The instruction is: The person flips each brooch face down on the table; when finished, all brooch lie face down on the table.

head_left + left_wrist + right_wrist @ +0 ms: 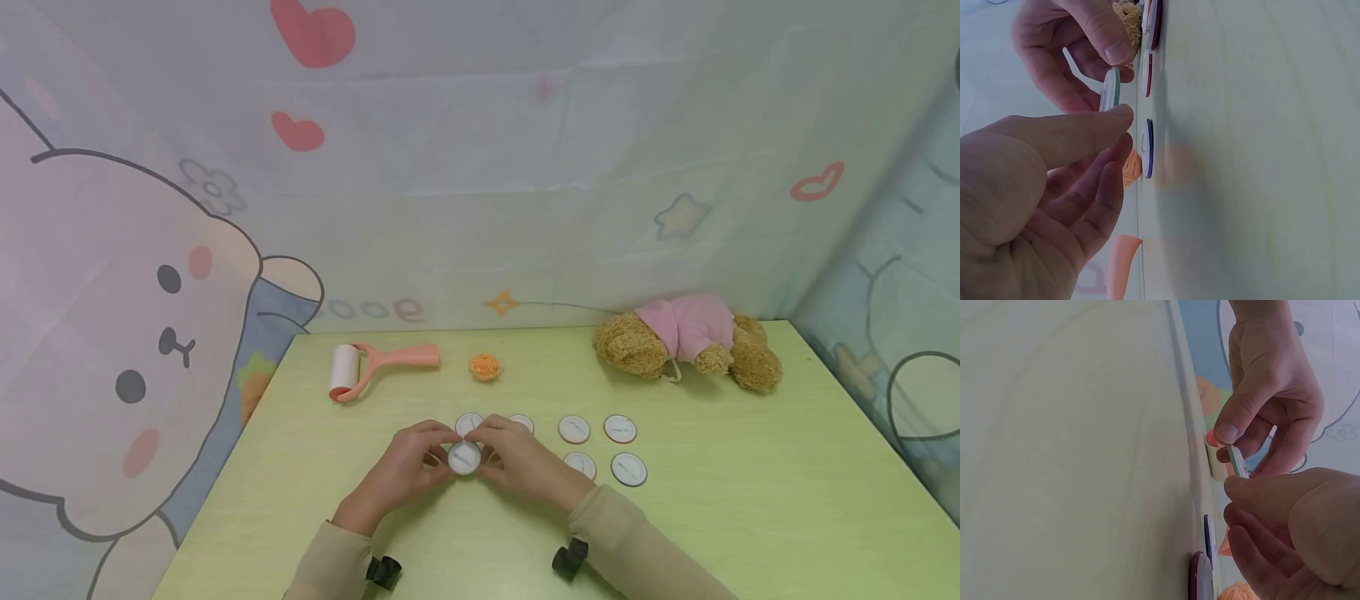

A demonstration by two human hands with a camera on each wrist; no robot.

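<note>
Between my two hands is a round white disc (464,457) with a green edge and dark writing on its face, raised above the table. My left hand (412,460) pinches one side of it between thumb and fingers. On the opposite side, the thumb and fingers of my right hand (519,460) pinch it too. Just behind the hands lies a blue-edged disc (1148,149), flat on the table. Another disc (522,422) is partly hidden behind the right hand. Further right lie several similar discs (620,428) in two rows, one partly covered by the right forearm.
A peach-handled roller (401,357) lies at the back left of the light green table (750,500). Right of it sits a small orange ball of yarn or similar (485,367). A brown plush toy in pink clothing (686,333) lies at the back right, near the printed curtain (465,167).
</note>
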